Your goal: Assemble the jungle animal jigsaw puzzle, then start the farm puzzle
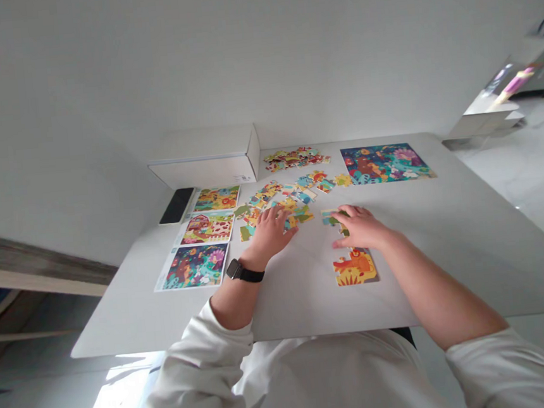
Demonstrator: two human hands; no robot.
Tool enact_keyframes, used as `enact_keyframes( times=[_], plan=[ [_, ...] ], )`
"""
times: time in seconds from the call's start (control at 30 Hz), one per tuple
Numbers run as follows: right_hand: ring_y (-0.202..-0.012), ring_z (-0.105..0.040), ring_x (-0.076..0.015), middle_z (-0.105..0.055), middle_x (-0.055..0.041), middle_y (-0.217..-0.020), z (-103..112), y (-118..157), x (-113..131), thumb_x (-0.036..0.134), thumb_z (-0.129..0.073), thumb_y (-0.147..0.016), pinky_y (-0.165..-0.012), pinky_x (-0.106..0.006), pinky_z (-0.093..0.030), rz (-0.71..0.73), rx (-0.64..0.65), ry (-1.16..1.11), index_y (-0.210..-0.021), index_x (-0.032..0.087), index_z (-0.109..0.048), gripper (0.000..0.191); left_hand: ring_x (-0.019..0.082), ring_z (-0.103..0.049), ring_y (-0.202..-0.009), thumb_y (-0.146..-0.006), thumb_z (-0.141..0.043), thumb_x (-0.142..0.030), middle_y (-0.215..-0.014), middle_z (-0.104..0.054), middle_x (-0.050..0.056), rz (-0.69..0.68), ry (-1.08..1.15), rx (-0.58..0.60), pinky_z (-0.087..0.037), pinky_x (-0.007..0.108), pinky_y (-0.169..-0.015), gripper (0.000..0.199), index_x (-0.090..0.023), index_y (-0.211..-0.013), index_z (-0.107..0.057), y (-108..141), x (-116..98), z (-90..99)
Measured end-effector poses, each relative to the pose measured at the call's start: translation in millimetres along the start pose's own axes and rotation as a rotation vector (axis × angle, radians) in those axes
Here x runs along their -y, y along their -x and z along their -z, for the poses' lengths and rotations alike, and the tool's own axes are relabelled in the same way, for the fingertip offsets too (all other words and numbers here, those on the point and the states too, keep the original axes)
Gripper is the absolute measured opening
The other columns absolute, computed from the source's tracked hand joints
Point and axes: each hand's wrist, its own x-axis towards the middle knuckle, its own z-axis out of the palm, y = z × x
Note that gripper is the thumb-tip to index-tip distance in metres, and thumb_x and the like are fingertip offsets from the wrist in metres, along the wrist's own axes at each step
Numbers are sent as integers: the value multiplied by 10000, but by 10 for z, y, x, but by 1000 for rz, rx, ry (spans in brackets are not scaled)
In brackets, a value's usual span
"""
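Note:
My left hand (272, 230), with a black watch on its wrist, lies palm down over the near side of a pile of loose puzzle pieces (264, 195). Its fingers are spread and partly hide the pieces beneath. On the right, my right hand (360, 227) rests over a column of puzzle pieces, thumb and fingers apart. A green and blue piece (329, 216) shows at its fingertips. Just below that hand lies a joined orange and yellow section with a lion (355, 266). What is under the right palm is hidden.
A finished dark blue puzzle (387, 163) lies at the back right. Another heap of reddish pieces (294, 158) is near the wall, beside a white box (206, 165). On the left are a sheet with three pictures (178, 261) and a black phone (177, 206).

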Motion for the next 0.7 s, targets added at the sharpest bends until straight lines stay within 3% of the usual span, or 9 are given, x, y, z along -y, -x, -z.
enact_keyframes(
  times=[0.13, 0.3, 0.5, 0.7],
  plan=[
    [-1695, -241, -516, -258, -197, -1847, 34, 35, -28, 847, -837, -732, -1363, -673, -237, 39, 135, -22, -1795, 299, -343, 1294, 366, -515, -1546, -1045, -704, -436, -1605, -599, 159, -104, 59, -11, -425, 578, -1312, 485, -254, -1494, -674, 15, 1, -70],
    [-1725, -67, -567, -27, -197, -1908, 82, 71, -6, 897, -870, -621, -1350, -762, -173, 26, 247, -31, -1835, 278, -197, 1520, 369, -514, -1551, -1044, -696, -435, -1625, -594, 149, -91, 44, 9, -420, 581, -1318, 501, -258, -1513, -683, 16, -10, -76],
    [-1729, -96, -547, -55, -202, -1906, 103, 89, 32, 884, -913, -580, -1349, -750, -193, 1, 248, -7, -1827, 294, -232, 1538, 353, -514, -1565, -1053, -668, -436, -1653, -600, 102, -47, 23, 75, -395, 555, -1339, 467, -325, -1503, -727, -13, -15, -36],
    [-1713, -177, -555, -155, -224, -1887, -8, 116, -148, 825, -942, -589, -1303, -791, -274, 44, 180, 3, -1799, 311, -324, 1452, 322, -477, -1606, -1064, -636, -451, -1680, -590, 59, -3, -12, 129, -356, 535, -1354, 454, -377, -1503, -724, -25, -11, -14]
  ],
)
